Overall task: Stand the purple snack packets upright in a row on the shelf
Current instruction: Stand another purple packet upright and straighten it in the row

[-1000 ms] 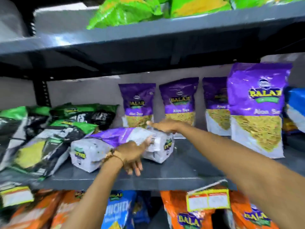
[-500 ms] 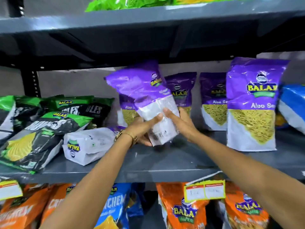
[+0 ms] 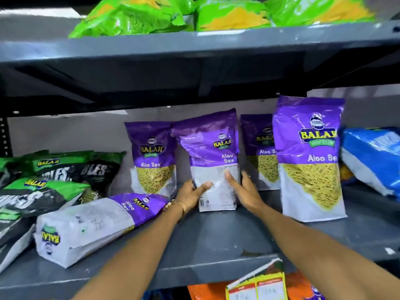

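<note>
A purple and white snack packet stands upright on the grey shelf, back side facing me. My left hand grips its lower left edge and my right hand presses its lower right side. Behind it to the left stands another purple packet, and a third stands behind to the right. A larger-looking purple packet stands nearer the front at the right. One more purple packet lies flat on its side at the left front.
Green and black snack packets lie piled at the shelf's left end. A blue packet leans at the right. Green packets fill the shelf above. Orange packets and a yellow price tag sit below the shelf edge.
The packet held tilted in the air half a second ago now stands upright on the shelf between the back-row packets, both hands still on it. The camera has moved closer.
</note>
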`<move>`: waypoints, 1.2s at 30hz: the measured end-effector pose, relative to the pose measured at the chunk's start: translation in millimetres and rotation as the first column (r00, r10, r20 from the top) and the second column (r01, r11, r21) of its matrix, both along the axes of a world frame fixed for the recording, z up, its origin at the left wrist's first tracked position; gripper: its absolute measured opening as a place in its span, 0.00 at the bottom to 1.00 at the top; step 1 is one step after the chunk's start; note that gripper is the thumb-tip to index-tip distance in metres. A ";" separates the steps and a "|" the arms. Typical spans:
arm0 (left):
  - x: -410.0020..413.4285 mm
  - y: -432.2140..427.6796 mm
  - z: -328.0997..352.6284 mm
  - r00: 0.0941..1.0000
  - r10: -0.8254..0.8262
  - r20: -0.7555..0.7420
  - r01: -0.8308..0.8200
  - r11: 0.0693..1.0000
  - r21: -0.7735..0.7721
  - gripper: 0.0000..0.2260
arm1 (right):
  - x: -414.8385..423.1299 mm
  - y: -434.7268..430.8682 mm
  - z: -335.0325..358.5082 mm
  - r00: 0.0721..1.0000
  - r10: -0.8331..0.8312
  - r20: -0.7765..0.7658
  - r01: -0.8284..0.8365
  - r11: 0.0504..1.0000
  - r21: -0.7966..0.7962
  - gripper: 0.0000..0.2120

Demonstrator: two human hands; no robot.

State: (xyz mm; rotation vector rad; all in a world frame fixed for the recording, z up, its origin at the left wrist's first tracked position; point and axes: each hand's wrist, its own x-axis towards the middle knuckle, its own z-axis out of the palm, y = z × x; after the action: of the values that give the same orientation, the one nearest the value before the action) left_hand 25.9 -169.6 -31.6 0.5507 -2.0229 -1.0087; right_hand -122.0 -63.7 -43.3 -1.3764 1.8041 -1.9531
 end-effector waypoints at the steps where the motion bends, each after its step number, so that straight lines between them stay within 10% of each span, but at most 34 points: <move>1: -1.1 -1.4 -1.9 1.000 0.014 -0.004 -0.014 1.000 0.005 0.19 | 0.1 0.0 -0.5 1.000 0.004 0.016 -0.004 1.000 0.024 0.40; 9: -4.4 -5.8 -19.3 0.991 0.125 -0.039 -0.126 0.992 -0.011 0.26 | 0.8 1.1 4.6 0.988 0.031 0.154 -0.043 0.997 0.070 0.56; 15: 0.9 -8.5 -15.7 0.935 0.324 -0.144 -0.340 0.935 -0.102 0.16 | 1.1 6.0 1.6 0.964 -0.240 0.114 0.234 0.970 0.058 0.31; 18: 0.7 -11.8 -15.8 0.949 0.278 -0.145 -0.282 0.959 -0.003 0.03 | 0.9 8.2 -1.1 0.956 -0.265 0.125 0.274 0.959 -0.067 0.31; 21: -1.6 -3.5 -12.3 0.955 0.191 -0.227 -0.152 0.972 0.177 0.15 | 1.8 6.9 -0.7 0.957 -0.289 -0.016 0.288 0.957 -0.029 0.23; 25: 0.3 6.1 -7.0 0.963 0.103 -0.249 -0.051 0.977 0.206 0.37 | 5.3 3.1 0.9 0.987 -0.001 0.158 -0.011 0.997 0.076 0.16; 36: 9.6 -2.3 -8.1 0.968 -0.087 -0.233 0.138 0.968 0.211 0.30 | 7.4 5.5 7.3 0.956 0.004 0.294 -0.010 1.000 0.019 0.08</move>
State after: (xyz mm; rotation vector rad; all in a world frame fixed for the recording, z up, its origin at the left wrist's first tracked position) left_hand 35.5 -171.9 -39.7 0.4213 -1.7686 -1.3213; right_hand -114.6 -58.1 -36.0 -1.0176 1.6714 -2.0043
